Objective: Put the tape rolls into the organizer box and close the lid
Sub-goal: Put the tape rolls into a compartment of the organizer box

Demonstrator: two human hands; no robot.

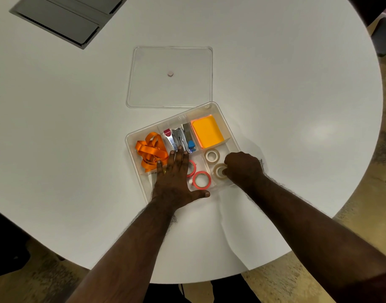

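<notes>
A clear organizer box (218,110) lies on the white table, its lid off. In its near middle compartment sit two red tape rolls: one in plain view (201,179), the other (191,168) half under my left hand (176,178). That hand rests flat on the box with fingers spread and holds nothing. Two clear tape rolls are in the near right compartment. The farther roll (212,155) lies free. My right hand (242,167) has its fingertips closed on the nearer roll (219,171), down inside the compartment. The clear lid (170,77) lies flat beyond the box.
Other compartments hold an orange ribbon (151,152), staplers (180,138) and an orange note pad (207,131). A grey hatch panel (63,16) is set into the table at far left. The table's round edge (362,171) curves close on the right.
</notes>
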